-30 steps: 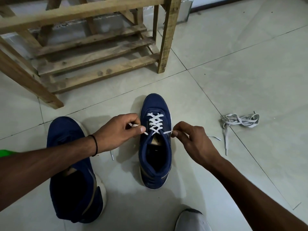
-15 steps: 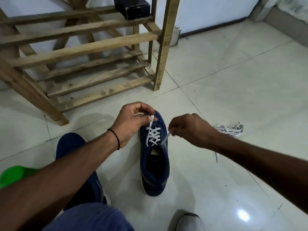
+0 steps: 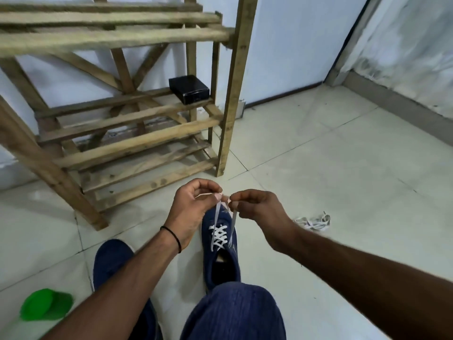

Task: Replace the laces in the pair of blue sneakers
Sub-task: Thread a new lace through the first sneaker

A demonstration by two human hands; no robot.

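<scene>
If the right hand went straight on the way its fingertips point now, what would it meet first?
The left hand. The right hand pinches a white lace end and points left at it, fingertips almost touching above the blue sneaker. Depth is unclear, so it might slip just past.

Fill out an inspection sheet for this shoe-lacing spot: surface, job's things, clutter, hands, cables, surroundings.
Surface: pale tiled floor, glossy.
Job's things: blue fabric sneaker partly laced with a white flat lace; second blue sneaker beside it, partly hidden by the left arm; loose bundle of white lace on the floor to the right.
Clutter: green plastic object, lower left.
Hands: left hand and right hand each pinch one lace end above the toe.
Cables: nothing seen.
Surroundings: slatted wooden rack holding a small black box; white wall.
</scene>
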